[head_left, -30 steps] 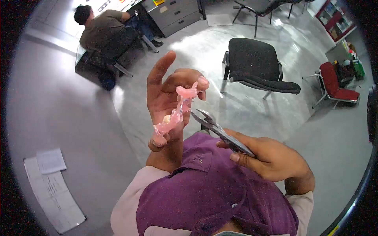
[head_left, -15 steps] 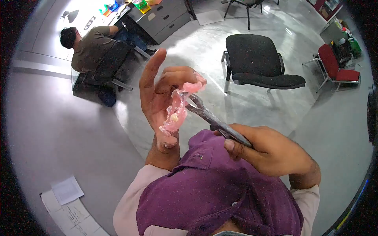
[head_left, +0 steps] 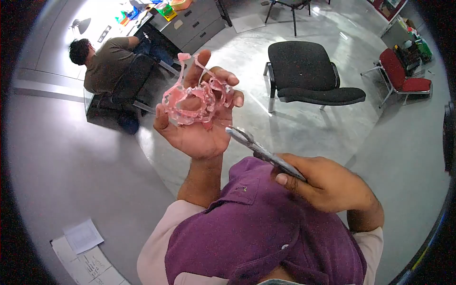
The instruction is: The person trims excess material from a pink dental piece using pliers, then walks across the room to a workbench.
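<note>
An irregular pink translucent piece [head_left: 192,111], with openings and two thin prongs standing up from it, rests in my left hand [head_left: 202,135]. The palm faces up and the fingers curl around the piece. My right hand [head_left: 327,185] is closed around a grey metal hand tool [head_left: 268,156] like pliers. The tool's tip points up and left, just right of my left palm, apart from the pink piece. My right fingers partly hide its handles.
A person [head_left: 107,64] sits at a desk at the upper left, by grey drawers [head_left: 199,26]. A black chair [head_left: 304,69] stands ahead and a red chair [head_left: 401,76] at the right. Papers [head_left: 85,237] lie at the lower left.
My left hand has turned its palm up, and the pink piece has turned to show its wide, open shape. The tool's tip, earlier close against the piece, is now apart from it.
</note>
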Demonstrator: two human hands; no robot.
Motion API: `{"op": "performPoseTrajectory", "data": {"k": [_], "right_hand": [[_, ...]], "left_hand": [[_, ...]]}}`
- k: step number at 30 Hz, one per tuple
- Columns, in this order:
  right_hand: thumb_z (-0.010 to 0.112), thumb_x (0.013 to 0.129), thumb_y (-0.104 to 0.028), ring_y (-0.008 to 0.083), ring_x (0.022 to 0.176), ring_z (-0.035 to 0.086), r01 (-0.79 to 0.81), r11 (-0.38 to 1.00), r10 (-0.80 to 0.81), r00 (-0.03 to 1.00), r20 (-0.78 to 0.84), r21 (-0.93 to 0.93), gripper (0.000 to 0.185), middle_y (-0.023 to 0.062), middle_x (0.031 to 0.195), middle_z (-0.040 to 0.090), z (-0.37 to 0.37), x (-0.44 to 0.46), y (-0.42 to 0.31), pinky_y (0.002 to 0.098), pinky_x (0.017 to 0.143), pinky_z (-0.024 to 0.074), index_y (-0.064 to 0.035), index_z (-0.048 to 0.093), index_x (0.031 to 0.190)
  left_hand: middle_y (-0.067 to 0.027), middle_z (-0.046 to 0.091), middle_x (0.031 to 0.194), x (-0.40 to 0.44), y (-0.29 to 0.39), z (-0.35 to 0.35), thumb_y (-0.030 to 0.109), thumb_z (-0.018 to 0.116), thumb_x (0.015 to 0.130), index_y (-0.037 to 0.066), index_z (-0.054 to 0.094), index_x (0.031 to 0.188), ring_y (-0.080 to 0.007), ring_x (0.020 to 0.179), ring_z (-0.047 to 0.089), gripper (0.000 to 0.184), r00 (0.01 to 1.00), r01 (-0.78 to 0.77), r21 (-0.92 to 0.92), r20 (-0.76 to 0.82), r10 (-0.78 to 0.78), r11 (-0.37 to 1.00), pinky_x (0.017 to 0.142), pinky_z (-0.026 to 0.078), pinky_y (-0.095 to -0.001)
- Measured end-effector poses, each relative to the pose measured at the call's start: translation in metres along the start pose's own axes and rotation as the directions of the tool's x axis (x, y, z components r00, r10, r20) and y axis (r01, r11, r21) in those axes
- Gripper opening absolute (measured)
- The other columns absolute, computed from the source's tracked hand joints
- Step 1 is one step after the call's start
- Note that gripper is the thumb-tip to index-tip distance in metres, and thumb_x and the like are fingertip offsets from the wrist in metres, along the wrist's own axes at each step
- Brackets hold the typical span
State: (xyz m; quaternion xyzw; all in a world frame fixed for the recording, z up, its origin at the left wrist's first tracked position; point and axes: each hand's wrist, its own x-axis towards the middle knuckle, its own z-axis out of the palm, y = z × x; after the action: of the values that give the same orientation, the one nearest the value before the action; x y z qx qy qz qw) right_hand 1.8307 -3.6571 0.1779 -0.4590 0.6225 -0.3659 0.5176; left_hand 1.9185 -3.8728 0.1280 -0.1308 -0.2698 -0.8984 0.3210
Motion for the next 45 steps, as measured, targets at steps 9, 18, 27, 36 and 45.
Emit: {"op": "performPoseTrajectory", "data": {"k": [9,18,27,36,45], "right_hand": [[0.047,0.099,-0.03,0.0413,0.088,0.062,-0.051,0.989,0.041,0.996,0.074,0.137,0.036,0.0248,0.092,0.062,-0.009,0.025,-0.004,0.044,0.077,0.0473,-0.0027,0.049,0.123],[0.046,0.099,-0.029,0.0402,0.093,0.062,0.039,0.999,-0.038,0.997,0.068,-0.013,0.039,0.0251,0.098,0.063,-0.011,0.062,-0.004,0.0443,0.08,0.0473,-0.0036,0.047,0.129],[0.048,0.099,-0.031,0.0336,0.086,0.063,0.094,0.995,-0.101,0.969,0.224,0.041,0.038,0.0192,0.094,0.064,-0.019,0.138,0.006,0.0401,0.079,0.0476,-0.0043,0.051,0.125],[0.049,0.099,-0.026,0.0311,0.089,0.064,-0.066,0.996,0.077,0.98,0.185,-0.062,0.031,0.0186,0.099,0.066,-0.047,0.195,0.02,0.0388,0.082,0.0476,-0.005,0.053,0.122],[0.052,0.098,-0.031,0.0134,0.07,0.055,-0.238,0.898,0.265,0.964,-0.024,0.371,0.03,0.002,0.08,0.061,-0.114,0.298,0.11,0.0319,0.068,0.046,-0.0041,0.063,0.101]], "left_hand": [[-0.0278,0.054,0.116,0.008,-0.003,-0.003,0.062,0.05,0.081,-0.012,0.031,0.139,-0.034,0.107,0.054,0.096,0.999,-0.047,0.164,0.006,0.047,0.985,0.079,0.048,-0.0428],[-0.0235,0.052,0.124,0.025,0.019,-0.034,0.06,0.049,0.083,-0.011,0.03,0.14,-0.0337,0.115,0.05,0.092,0.999,0.025,-0.016,-0.042,-0.026,1.0,0.087,0.041,-0.0449],[-0.0247,0.048,0.134,0.05,0.055,-0.067,0.056,0.05,0.085,-0.008,0.034,0.138,-0.0382,0.126,0.045,0.084,0.983,0.097,-0.033,-0.153,-0.1,0.995,0.091,0.04,-0.046],[-0.0096,0.059,0.107,0.072,0.068,-0.138,0.035,0.064,0.091,0.004,0.052,0.119,-0.0206,0.098,0.059,0.044,0.865,0.025,0.366,-0.474,0.163,0.93,0.082,0.047,-0.0389],[-0.0029,0.063,0.093,0.167,0.08,-0.238,0.019,0.062,0.093,0.008,0.058,0.098,-0.013,0.089,0.064,0.012,0.83,0.214,0.708,-0.495,0.256,0.673,0.063,0.055,-0.0279]]}}
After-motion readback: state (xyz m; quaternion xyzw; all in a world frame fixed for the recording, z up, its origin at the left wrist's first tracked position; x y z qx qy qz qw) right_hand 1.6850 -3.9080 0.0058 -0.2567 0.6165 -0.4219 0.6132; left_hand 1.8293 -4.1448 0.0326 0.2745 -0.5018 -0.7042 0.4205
